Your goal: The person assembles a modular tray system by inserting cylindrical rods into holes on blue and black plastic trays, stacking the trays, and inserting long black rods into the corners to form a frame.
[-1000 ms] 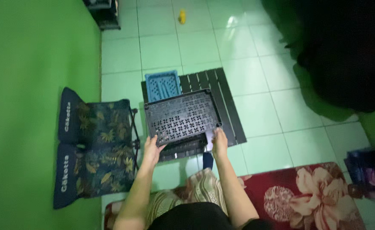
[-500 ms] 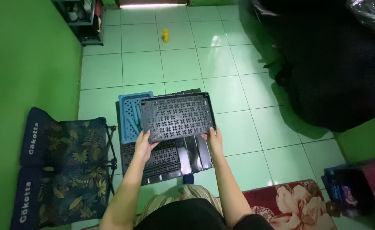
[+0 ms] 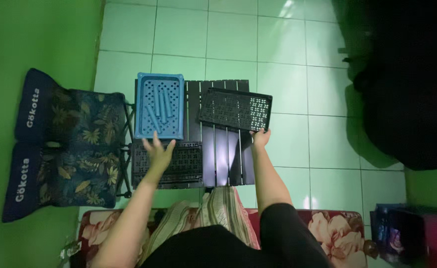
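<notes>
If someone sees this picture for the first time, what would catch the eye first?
Probably the blue perforated tray on the left part of the dark slatted table, bright against the black around it. The left hand hovers open just below it, over a black tray. The right hand grips the near edge of another black perforated tray at the table's right side.

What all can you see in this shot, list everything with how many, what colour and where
Perforated tray: one, black, on the table's right side, held at its near edge.
Perforated tray with rods: one, blue, table's far left.
Perforated tray: one, black, table's near left.
Slatted table: one, black, centre of the tiled floor.
Folding chair: one, dark blue with leaf print, by the green wall.
Floral rug: one, red, bottom edge.
Left hand: one, open, over the near black tray.
Right hand: one, gripping the right tray's edge.
</notes>
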